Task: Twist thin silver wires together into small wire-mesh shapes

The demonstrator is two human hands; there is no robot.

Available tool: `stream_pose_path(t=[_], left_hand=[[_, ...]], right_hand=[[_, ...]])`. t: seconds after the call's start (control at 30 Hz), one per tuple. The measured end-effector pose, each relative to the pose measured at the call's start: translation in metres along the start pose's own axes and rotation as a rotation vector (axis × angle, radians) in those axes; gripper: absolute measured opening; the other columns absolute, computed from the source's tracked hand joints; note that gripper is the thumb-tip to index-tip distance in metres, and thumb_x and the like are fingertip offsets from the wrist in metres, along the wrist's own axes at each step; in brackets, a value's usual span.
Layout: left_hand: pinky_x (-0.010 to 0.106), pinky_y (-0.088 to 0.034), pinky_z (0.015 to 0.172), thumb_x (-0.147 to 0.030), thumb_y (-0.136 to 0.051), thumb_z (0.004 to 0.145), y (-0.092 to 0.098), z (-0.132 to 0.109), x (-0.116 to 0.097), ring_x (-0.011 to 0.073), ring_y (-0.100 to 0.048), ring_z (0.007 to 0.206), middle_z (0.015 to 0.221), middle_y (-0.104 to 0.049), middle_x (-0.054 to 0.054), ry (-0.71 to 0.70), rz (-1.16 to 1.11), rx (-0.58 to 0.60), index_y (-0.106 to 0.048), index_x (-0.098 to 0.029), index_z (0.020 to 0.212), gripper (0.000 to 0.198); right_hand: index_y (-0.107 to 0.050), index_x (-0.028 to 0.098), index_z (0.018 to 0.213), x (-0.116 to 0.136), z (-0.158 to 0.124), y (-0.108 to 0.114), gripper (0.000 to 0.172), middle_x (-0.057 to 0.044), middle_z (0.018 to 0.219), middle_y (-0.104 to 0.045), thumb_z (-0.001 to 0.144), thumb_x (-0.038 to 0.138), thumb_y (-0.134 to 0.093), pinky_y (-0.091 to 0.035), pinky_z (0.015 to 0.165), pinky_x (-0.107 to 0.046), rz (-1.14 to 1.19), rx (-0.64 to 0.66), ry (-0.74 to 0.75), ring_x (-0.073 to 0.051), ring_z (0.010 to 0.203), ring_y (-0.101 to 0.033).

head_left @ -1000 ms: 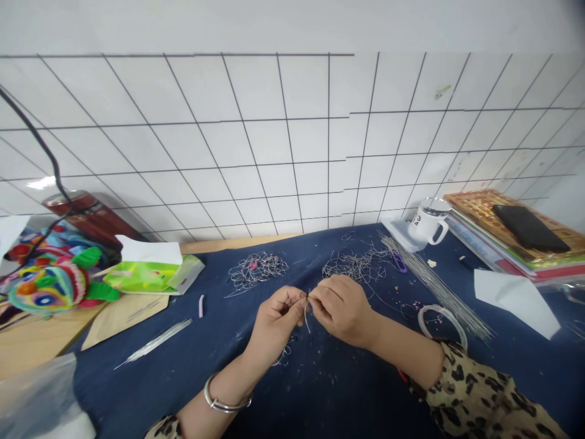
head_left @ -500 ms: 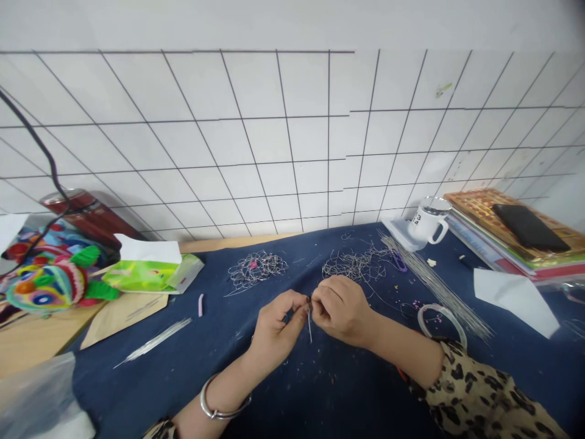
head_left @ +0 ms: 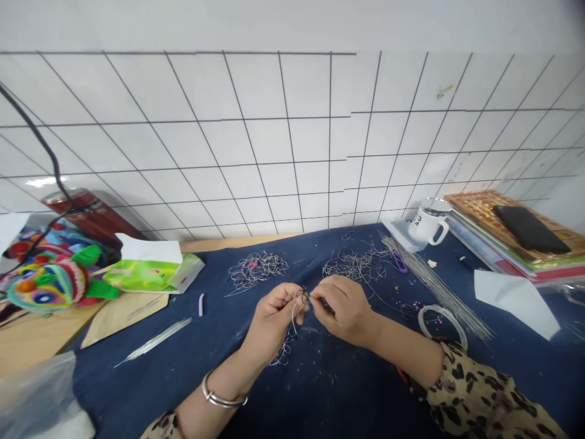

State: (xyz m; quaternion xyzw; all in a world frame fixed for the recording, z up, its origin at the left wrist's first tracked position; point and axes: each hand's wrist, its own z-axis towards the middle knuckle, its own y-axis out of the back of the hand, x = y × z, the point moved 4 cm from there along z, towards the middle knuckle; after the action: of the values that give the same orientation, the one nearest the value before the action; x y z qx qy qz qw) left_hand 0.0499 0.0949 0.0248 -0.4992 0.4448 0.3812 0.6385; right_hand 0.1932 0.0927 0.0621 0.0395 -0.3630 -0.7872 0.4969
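Observation:
My left hand (head_left: 273, 320) pinches a thin looped wire (head_left: 294, 317), whose pale end hangs below the fingertips. Close beside it, my right hand (head_left: 345, 310) is closed, its thumb and forefinger pinching at the same small dark loop. Fine detail between the fingertips is too small to make out. Under my left hand a little tangle of wire with pinkish bits (head_left: 282, 353) shows. Beyond the hands lie two tangled wire heaps, a left heap (head_left: 258, 269) with a pink spot and a right heap (head_left: 354, 265).
Straight wires (head_left: 439, 286) lie in a long bundle at right, near a clear ring (head_left: 443, 326) and a white mug (head_left: 429, 221). A shorter wire bundle (head_left: 155, 341), a tissue pack (head_left: 150, 272) and a colourful plush toy (head_left: 50, 286) are at left. Books (head_left: 543, 259) carry a black phone (head_left: 530, 227).
My left hand has turned, showing the dark loop and more of the hanging wire. The fingertips have drawn slightly apart. The small tangle below my left hand has come into view.

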Motion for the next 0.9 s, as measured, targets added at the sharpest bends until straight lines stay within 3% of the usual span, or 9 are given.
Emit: stream_pose_path(t=[0.13, 0.37, 0.73, 0.9], left_hand=[[0.017, -0.038, 0.053, -0.018, -0.063, 0.079, -0.005, -0.001, 0.001, 0.0047, -0.048, 0.052, 0.066, -0.058, -0.002, 0.031, -0.093, 0.022, -0.057, -0.014, 0.077, 0.007], [0.016, -0.037, 0.049, -0.019, -0.065, 0.077, -0.003, 0.001, 0.004, 0.0051, -0.048, 0.05, 0.064, -0.058, -0.002, 0.028, -0.067, 0.027, -0.057, -0.014, 0.077, 0.01], [0.019, -0.037, 0.054, -0.021, -0.061, 0.08, 0.001, 0.002, 0.007, 0.0073, -0.046, 0.055, 0.06, -0.053, -0.003, -0.042, 0.135, 0.003, -0.056, -0.015, 0.077, 0.009], [0.02, -0.037, 0.055, -0.023, -0.06, 0.081, 0.003, 0.001, 0.001, 0.0086, -0.046, 0.057, 0.061, -0.054, -0.003, -0.102, 0.356, -0.04, -0.057, -0.016, 0.079, 0.008]], right_hand=[[-0.058, 0.017, 0.081, 0.0, 0.005, 0.004, 0.007, -0.004, 0.075, -0.059, 0.081, 0.014, -0.052, -0.044, 0.067, -0.026, 0.14, -0.015, -0.087, -0.013, 0.071, -0.053], [-0.061, 0.017, 0.074, -0.002, 0.006, 0.001, 0.008, 0.0, 0.068, -0.056, 0.078, 0.014, -0.054, -0.041, 0.058, -0.022, 0.354, 0.011, -0.317, -0.01, 0.062, -0.05], [-0.061, 0.015, 0.071, -0.011, 0.005, -0.005, 0.007, 0.001, 0.066, -0.057, 0.074, 0.013, -0.055, -0.038, 0.053, -0.02, 0.715, 0.16, -0.676, -0.008, 0.058, -0.049], [-0.06, 0.016, 0.072, -0.014, 0.004, -0.005, 0.005, 0.003, 0.062, -0.053, 0.073, 0.014, -0.055, -0.036, 0.051, -0.02, 0.72, 0.202, -0.706, -0.008, 0.055, -0.045]])
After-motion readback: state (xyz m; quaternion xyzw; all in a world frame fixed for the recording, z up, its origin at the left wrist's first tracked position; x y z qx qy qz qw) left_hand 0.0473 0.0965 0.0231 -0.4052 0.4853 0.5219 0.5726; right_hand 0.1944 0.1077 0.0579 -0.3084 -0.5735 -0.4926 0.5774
